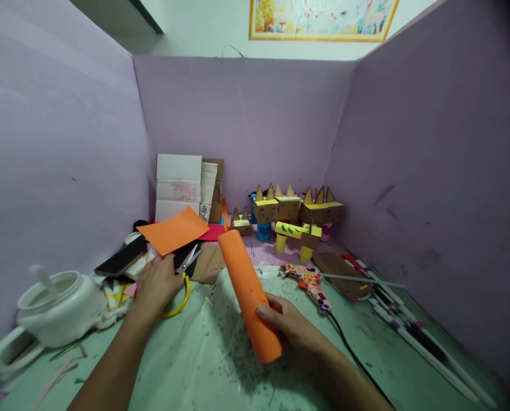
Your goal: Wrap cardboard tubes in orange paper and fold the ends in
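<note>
The right hand (pixel 291 324) pinches the orange tube (pixel 247 288); squeezing could dent it. I cannot tell the left hand's (pixel 160 281) grip.

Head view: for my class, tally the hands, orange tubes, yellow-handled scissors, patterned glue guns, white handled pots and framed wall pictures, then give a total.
Left hand and right hand: 2
Orange tube: 1
Yellow-handled scissors: 1
Patterned glue gun: 1
White handled pot: 1
Framed wall picture: 1
Total: 7

Paper tube (pixel 249 294) plain orange; loose sheet (pixel 178 230) orange; scissors (pixel 187 286) yellow-handled; glue gun (pixel 308 278) multicoloured, patterned; table (pixel 186 365) pale green; pot (pixel 62 317) white
</note>
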Demonstrator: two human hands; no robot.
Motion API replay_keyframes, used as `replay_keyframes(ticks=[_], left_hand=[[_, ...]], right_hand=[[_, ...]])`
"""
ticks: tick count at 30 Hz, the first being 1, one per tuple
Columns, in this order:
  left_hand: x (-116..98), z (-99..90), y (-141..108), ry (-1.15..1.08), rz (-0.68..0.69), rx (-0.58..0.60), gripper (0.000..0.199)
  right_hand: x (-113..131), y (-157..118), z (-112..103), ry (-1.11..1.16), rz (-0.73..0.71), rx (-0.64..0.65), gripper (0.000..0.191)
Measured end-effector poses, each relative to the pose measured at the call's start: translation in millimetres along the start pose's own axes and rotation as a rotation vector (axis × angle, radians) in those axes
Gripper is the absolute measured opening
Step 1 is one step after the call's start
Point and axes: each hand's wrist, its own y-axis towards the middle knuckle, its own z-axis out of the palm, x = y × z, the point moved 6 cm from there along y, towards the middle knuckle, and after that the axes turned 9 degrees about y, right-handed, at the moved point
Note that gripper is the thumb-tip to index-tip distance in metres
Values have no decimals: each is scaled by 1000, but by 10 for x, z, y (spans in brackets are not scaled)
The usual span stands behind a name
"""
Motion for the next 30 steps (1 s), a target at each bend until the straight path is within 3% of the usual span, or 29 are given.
replay_keyframes(ticks=[3,7,10,14,20,23,27,30], left_hand=[[-200,37,-98,-357,-2,82,51],[-680,308,-425,-874,97,436,69],[-904,470,-653,-1140,98,562,69],[-940,575,-746,-1356,13,528,59],[-847,579,-677,-1491,-136,452,54],[-802,602,-655,-1524,-220,394,42],[-745,649,-620,-1608,-349,325,15],[-698,636,-570,-1699,-433,271,5]], right_hand=[[75,24,-31,-117,-116,-24,58],[143,21,-36,-314,-202,-57,53],[157,1,-43,-504,-205,-140,51],[153,-9,-61,-672,-222,-196,56],[157,-5,-75,-645,-312,-104,67],[153,-16,-82,-663,-309,-127,76],[238,-59,-158,-593,-386,-298,81],[372,-151,-242,-520,-557,-486,59]])
